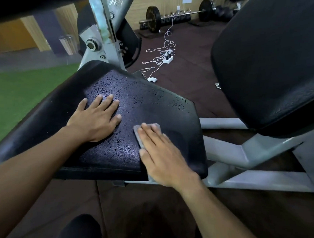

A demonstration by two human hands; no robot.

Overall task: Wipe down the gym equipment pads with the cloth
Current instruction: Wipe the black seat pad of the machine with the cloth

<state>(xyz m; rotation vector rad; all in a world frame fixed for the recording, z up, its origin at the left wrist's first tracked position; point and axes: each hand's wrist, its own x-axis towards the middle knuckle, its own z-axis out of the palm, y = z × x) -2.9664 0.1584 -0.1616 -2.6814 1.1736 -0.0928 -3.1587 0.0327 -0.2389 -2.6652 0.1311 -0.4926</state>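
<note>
Droplet-covered black pad (153, 108): I see my left hand (95, 119) flat, grip released; right hand (162, 154) flat, pressing grey cloth (138, 134) down.

The right hand (162, 151) hides most of the cloth (138, 134) (only edges show); the backrest pad (272, 69) is cut off.

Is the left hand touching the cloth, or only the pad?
Apart. In the head view the left hand lies flat on the wet pad; bare pad separates it from the grey cloth under the right hand.
</note>
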